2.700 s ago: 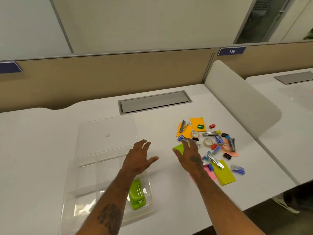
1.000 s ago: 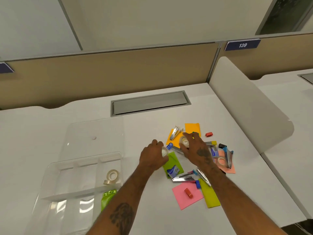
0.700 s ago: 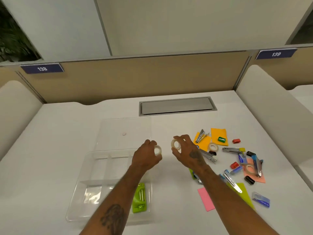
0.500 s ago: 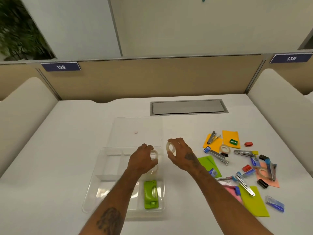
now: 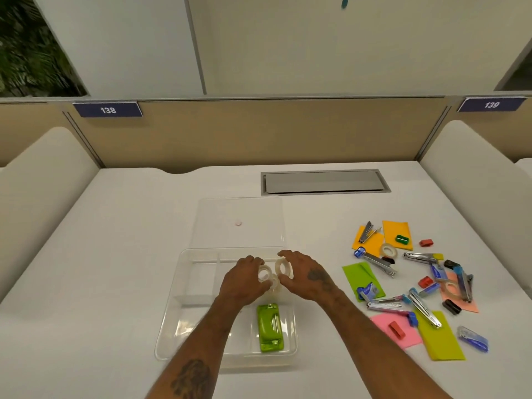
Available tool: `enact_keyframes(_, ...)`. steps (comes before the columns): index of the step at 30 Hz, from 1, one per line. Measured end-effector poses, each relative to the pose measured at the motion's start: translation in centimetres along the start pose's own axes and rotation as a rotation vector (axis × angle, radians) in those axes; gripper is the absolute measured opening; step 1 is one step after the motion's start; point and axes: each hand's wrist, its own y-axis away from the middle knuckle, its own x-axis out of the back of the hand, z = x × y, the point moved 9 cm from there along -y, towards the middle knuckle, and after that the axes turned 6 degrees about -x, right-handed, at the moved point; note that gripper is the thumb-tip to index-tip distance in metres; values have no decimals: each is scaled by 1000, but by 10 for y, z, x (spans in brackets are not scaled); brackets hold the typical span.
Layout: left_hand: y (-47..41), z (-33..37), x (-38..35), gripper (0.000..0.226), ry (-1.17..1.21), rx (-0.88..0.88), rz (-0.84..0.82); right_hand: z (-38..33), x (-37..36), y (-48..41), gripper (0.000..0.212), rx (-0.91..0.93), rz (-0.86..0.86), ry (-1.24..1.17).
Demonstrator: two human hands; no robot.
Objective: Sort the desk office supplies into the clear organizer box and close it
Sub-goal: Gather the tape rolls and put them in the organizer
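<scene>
White desk (image 5: 115,254) lies bare to the left of the clear organizer box (image 5: 172,312), whose lid (image 5: 239,208) is swung open flat behind it. Over the box's right-hand compartments the left hand (image 5: 241,280) is curled around a tape roll (image 5: 264,274), and the right hand (image 5: 308,279) pinches a second tape roll (image 5: 283,267) just beside it; a third roll seems to lie beneath them. A green hole punch (image 5: 270,331) lies in the near-right compartment. Farther right, staplers, sticky notes and one more loose tape roll (image 5: 388,250) are scattered, well apart from the box.
</scene>
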Motion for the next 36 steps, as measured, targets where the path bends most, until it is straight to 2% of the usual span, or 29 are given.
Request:
enact_keyframes(5,-2,-1,1,77,-38,-38,27,9,4,2,65,-15,44,22)
enact_keyframes(11,-19,21,-2,87,-53,-113,76,51,22,17,69,-158,108,146)
enact_keyframes(20,-64,139,-51,91,-38,-317,5,173,89,83,75,-450,258,225)
enact_keyframes(25,-91,205,-83,90,-28,-369,-42,256,120,122,71,-636,228,187)
enact_keyframes(32,-129,270,-119,81,-125,-388,-57,313,154,140,65,-601,232,287)
enact_keyframes(36,-148,288,-137,77,-106,-326,-92,339,155,135,66,-558,122,335)
